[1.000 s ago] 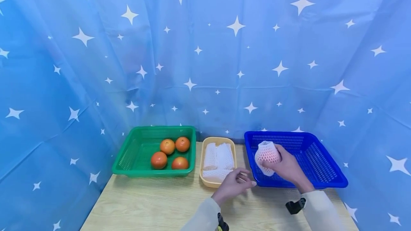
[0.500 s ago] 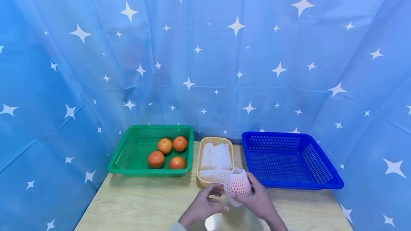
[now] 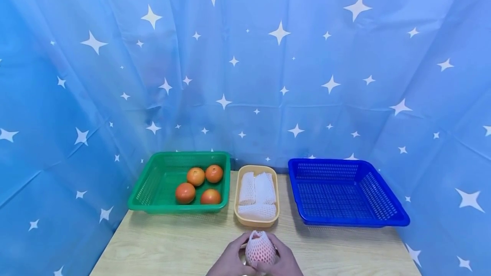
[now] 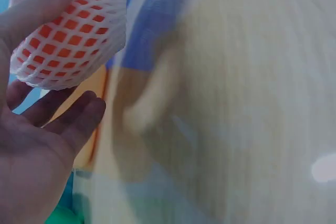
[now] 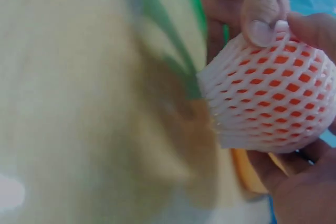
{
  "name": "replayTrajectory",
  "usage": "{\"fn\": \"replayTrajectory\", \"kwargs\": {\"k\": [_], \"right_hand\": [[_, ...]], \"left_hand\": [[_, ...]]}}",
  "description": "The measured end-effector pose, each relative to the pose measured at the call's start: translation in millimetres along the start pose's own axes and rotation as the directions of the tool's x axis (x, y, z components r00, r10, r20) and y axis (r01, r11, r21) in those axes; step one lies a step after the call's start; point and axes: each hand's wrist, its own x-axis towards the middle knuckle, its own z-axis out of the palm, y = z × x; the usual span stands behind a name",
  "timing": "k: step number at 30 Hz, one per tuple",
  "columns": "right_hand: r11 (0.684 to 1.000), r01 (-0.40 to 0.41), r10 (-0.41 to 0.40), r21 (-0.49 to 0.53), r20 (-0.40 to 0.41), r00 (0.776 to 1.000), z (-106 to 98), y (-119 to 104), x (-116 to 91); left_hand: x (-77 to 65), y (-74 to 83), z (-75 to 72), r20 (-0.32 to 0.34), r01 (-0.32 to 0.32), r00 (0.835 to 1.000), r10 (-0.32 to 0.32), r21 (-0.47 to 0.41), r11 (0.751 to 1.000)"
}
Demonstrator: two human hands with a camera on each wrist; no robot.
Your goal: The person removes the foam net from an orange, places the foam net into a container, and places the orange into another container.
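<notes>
A round orange-red fruit in a white foam net sleeve (image 3: 261, 249) is held low over the near side of the table. My right hand (image 3: 284, 259) grips it from the right, with fingers beneath it in the right wrist view. From the left, my left hand (image 3: 232, 259) curls about it, its thumb (image 4: 44, 11) pressing on the net. The sleeve's gathered opening points up in the head view. Parts of the fingers are hidden behind the fruit.
A green basket (image 3: 147, 205) at left holds several orange-red fruits (image 3: 185, 193). Midway stands a yellow tray (image 3: 256, 223) with flattened foam net sleeves (image 3: 264, 188). A blue basket (image 3: 347, 220) is at right. Behind hangs a blue star-patterned curtain (image 3: 245, 76).
My right hand has brought the sleeved fruit from over the blue basket leftward and nearer to me. My left hand has come down and taken hold of its left side.
</notes>
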Motion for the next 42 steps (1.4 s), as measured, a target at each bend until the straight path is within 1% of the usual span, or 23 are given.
{"fn": "replayTrajectory", "kwargs": {"k": [2,4,6,8,9,11,14,16,19,22,24,26,28,29,30,32,33,35,36,37,39,40,42], "right_hand": [[0.998,-0.033,0.032,0.054,0.019,0.999,4.9,4.4,0.1],[0.995,-0.036,0.034,0.093,0.021,0.999,9.1,8.6,0.4],[0.994,-0.031,0.030,0.107,0.016,0.999,12.3,12.0,1.1],[0.996,-0.017,0.017,0.092,0.001,1.000,14.7,14.7,1.3],[0.997,0.004,-0.003,0.076,-0.013,1.000,15.8,16.1,1.2],[0.998,0.017,-0.015,0.060,-0.034,0.999,17.3,17.7,1.4],[0.998,0.059,-0.056,0.038,-0.080,0.995,19.2,19.8,1.0],[0.996,0.082,-0.079,0.027,-0.110,0.991,20.4,20.5,0.7],[0.991,0.135,-0.130,0.019,-0.171,0.977,23.2,21.4,0.4],[0.980,0.189,-0.171,0.054,-0.242,0.955,27.0,21.7,1.4],[0.973,0.217,-0.185,0.083,-0.286,0.940,29.5,21.8,2.6],[0.961,0.256,-0.213,0.103,-0.315,0.925,31.4,22.4,3.2],[0.941,0.325,-0.278,0.098,-0.327,0.903,32.5,23.8,3.5],[0.927,0.365,-0.321,0.082,-0.329,0.888,32.9,25.0,3.8],[0.906,0.419,-0.379,0.057,-0.331,0.864,33.1,26.5,4.1],[0.855,0.518,-0.492,-0.008,-0.327,0.807,33.3,29.8,5.2],[0.828,0.559,-0.542,-0.049,-0.325,0.775,33.3,31.2,5.9],[0.768,0.627,-0.630,-0.126,-0.322,0.707,32.9,34.0,7.7],[0.736,0.661,-0.667,-0.146,-0.318,0.673,32.6,35.0,8.6],[0.717,0.679,-0.688,-0.158,-0.316,0.653,32.4,35.6,9.0],[0.689,0.705,-0.715,-0.167,-0.318,0.623,32.1,36.6,9.2],[0.681,0.712,-0.722,-0.173,-0.326,0.611,32.4,36.8,9.2],[0.674,0.714,-0.727,-0.192,-0.347,0.593,33.4,36.6,9.0]], "left_hand": [[-2.2,-5.8,-0.5,0.017,0.006,1.000,-0.005,-0.035,0.999],[-3.8,-10.4,-0.3,0.039,-0.001,0.999,0.005,-0.097,0.995],[-4.9,-13.6,0.1,0.047,-0.016,0.999,0.023,-0.142,0.990],[-5.9,-15.1,0.4,0.044,-0.037,0.998,0.044,-0.161,0.986],[-6.1,-15.4,0.4,0.038,-0.039,0.998,0.046,-0.165,0.985],[-6.7,-15.8,0.4,0.020,-0.039,0.999,0.042,-0.146,0.989],[-7.9,-16.0,0.8,-0.007,-0.028,1.000,0.028,-0.122,0.992],[-8.7,-16.5,1.4,-0.017,-0.017,1.000,0.015,-0.130,0.991],[-9.5,-17.8,2.1,-0.030,-0.026,0.999,0.021,-0.145,0.989],[-9.6,-19.0,2.9,-0.034,-0.062,0.998,0.058,-0.152,0.986],[-9.1,-19.9,3.5,-0.041,-0.114,0.993,0.109,-0.146,0.983],[-7.8,-20.8,3.8,-0.060,-0.176,0.984,0.169,-0.140,0.974],[-6.2,-21.8,3.8,-0.084,-0.239,0.970,0.230,-0.134,0.962],[-5.5,-22.0,3.8,-0.095,-0.269,0.961,0.259,-0.123,0.955],[-4.7,-22.3,3.7,-0.105,-0.303,0.951,0.291,-0.116,0.946],[-3.9,-21.8,3.6,-0.122,-0.331,0.940,0.318,-0.109,0.937],[-3.7,-21.2,3.7,-0.128,-0.344,0.935,0.330,-0.108,0.933],[-3.6,-19.1,3.8,-0.141,-0.354,0.931,0.338,-0.107,0.929],[-3.6,-17.8,3.9,-0.148,-0.354,0.930,0.337,-0.106,0.929],[-3.8,-15.9,3.9,-0.156,-0.338,0.934,0.320,-0.109,0.935],[-3.9,-12.5,3.7,-0.173,-0.317,0.939,0.298,-0.096,0.943],[-4.2,-10.0,3.5,-0.183,-0.287,0.946,0.268,-0.086,0.954],[-4.5,-6.4,3.2,-0.198,-0.240,0.955,0.222,-0.069,0.968]]}}
